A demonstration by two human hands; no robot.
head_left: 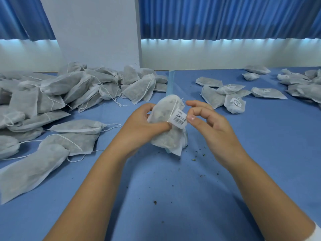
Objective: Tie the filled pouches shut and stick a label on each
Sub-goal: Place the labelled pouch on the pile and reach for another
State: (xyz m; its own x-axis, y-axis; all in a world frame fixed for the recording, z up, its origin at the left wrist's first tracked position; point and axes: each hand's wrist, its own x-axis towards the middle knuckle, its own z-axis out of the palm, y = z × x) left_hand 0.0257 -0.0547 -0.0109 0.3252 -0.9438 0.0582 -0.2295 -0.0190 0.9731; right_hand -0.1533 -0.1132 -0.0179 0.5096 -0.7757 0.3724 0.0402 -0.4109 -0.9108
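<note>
A filled white fabric pouch (171,140) is held up above the middle of the blue table, its white drawstring running down its upper side. My left hand (140,126) grips the pouch from the left, thumb pressed on its front. A white barcode label (179,118) lies against the pouch's upper right. My right hand (207,124) pinches the label's right edge between thumb and forefinger, the other fingers loosely curled.
A large heap of pouches with loose drawstrings (57,101) covers the table's left side. Labelled pouches (234,101) lie scattered at the right and far right. A blue-edged strip (171,82) stretches away behind the held pouch. Dark crumbs (194,160) dot the blue cloth (173,197).
</note>
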